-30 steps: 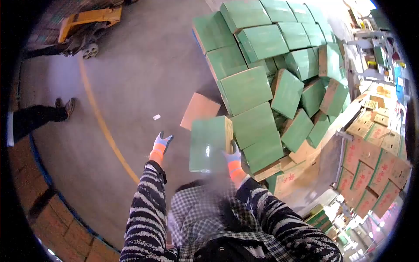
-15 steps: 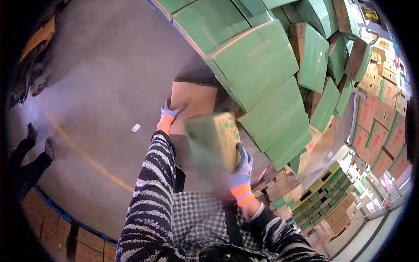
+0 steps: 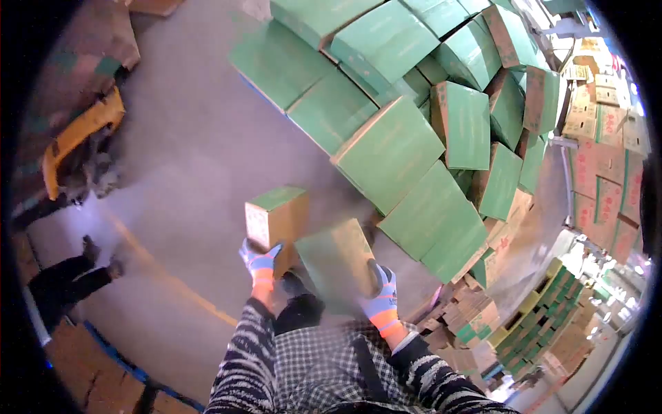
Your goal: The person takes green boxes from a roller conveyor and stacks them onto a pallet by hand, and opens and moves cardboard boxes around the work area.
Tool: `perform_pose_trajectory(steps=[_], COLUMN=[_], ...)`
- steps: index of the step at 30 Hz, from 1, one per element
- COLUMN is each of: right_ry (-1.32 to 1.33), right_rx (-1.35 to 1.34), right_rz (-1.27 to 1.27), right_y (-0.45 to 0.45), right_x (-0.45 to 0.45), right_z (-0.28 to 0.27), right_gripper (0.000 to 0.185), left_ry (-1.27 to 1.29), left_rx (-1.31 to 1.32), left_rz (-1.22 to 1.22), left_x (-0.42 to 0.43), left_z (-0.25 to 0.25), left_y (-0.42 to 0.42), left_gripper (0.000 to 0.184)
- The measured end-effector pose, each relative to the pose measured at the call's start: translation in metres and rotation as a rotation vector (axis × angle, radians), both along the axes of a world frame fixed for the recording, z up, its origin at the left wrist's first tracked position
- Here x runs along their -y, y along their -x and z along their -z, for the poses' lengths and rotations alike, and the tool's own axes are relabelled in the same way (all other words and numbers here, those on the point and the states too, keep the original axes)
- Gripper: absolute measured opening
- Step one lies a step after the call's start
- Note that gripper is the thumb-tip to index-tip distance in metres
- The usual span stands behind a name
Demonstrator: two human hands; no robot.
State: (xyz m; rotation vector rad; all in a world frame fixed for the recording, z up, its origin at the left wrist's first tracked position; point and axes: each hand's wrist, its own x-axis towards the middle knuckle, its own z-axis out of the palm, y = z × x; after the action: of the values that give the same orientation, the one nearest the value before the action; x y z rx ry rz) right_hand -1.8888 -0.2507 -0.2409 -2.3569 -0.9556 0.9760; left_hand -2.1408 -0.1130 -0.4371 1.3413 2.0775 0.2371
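My left hand point(image 3: 261, 261), in a grey-blue glove with an orange cuff, grips the near end of a brown cardboard box point(image 3: 288, 219) with a green top and a white label. In the same kind of glove, my right hand point(image 3: 380, 290) holds a second cardboard box point(image 3: 331, 265) by its brown side. That box has a large green face and is tilted and a little blurred. The two boxes are side by side in front of my body. Where my fingers wrap under each box is partly hidden.
A large heap of green-topped cartons point(image 3: 393, 152) rises ahead and to the right. Flattened cardboard point(image 3: 462, 310) and a stacked pallet point(image 3: 538, 324) stand at lower right. At left are an orange-framed machine point(image 3: 83, 141) and another person's legs point(image 3: 72, 276).
The left-hand box has turned, so its green top and labelled end now show. The right-hand box has shifted slightly downward. The view has swung, bringing more of the carton heap in.
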Motion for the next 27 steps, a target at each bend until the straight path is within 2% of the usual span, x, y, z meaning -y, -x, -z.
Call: perform_pose_trajectory(steps=[3, 5, 6, 9, 10, 12, 15, 17, 18, 19, 21, 23, 24, 26, 27], right_ry=[-0.126, -0.267, -0.263, -0.429, -0.436, -0.439, -0.430, -0.535, -0.540, -0.542, -0.571, -0.434, -0.402, -0.349, -0.335], right_rx=[-0.168, -0.255, -0.145, -0.531, -0.526, -0.507, -0.458, -0.545, -0.524, -0.499, -0.628, -0.398, -0.478, -0.649, -0.588], right_rz=[0.191, 0.258, 0.323, 0.684, 0.712, 0.768, 0.870, 0.919, 0.973, 1.027, 1.091, 0.986, 1.080, 1.263, 1.213], right_y=[0.012, 0.018, 0.021, 0.043, 0.041, 0.032, 0.014, 0.004, -0.007, -0.015, -0.021, -0.020, -0.016, -0.008, -0.002], right_x=[-0.018, -0.034, -0.054, -0.131, -0.155, -0.206, -0.276, -0.294, -0.306, -0.314, -0.312, -0.303, -0.303, -0.307, -0.304], right_z=[-0.016, 0.000, -0.004, -0.003, -0.001, 0.005, 0.038, 0.080, 0.078, 0.080, 0.103, 0.116, 0.117, 0.116, 0.138], right_gripper=[0.068, 0.061, 0.056, 0.101, 0.100, 0.098, 0.096, 0.091, 0.089, 0.088, 0.080, 0.069, 0.067, 0.065, 0.064], left_ry=[-0.032, -0.436, -0.593, -0.843, -0.914, -0.904, -0.760, -0.730, -0.752, -0.635, -0.621, -0.497, -0.423, -0.095, 0.062], left_rx=[-0.436, -0.610, -0.654, -0.706, -0.675, -0.650, -0.612, -0.525, -0.453, -0.458, -0.342, -0.149, -0.062, 0.157, 0.267], left_rz=[0.109, 0.304, 0.360, 0.338, 0.352, 0.387, 0.487, 0.611, 0.686, 0.814, 0.828, 0.932, 0.975, 1.101, 1.152], left_x=[-0.086, -0.124, -0.148, -0.215, -0.238, -0.277, -0.317, -0.320, -0.319, -0.309, -0.303, -0.325, -0.338, -0.377, -0.396], left_z=[-0.162, -0.208, -0.231, -0.280, -0.283, -0.276, -0.257, -0.223, -0.196, -0.185, -0.169, -0.182, -0.191, -0.189, -0.189], left_y=[-0.009, -0.002, -0.008, -0.053, -0.066, -0.098, -0.163, -0.190, -0.196, -0.204, -0.206, -0.202, -0.196, -0.177, -0.176], left_gripper=[0.098, 0.093, 0.087, 0.088, 0.082, 0.082, 0.083, 0.083, 0.082, 0.082, 0.083, 0.080, 0.079, 0.074, 0.071])
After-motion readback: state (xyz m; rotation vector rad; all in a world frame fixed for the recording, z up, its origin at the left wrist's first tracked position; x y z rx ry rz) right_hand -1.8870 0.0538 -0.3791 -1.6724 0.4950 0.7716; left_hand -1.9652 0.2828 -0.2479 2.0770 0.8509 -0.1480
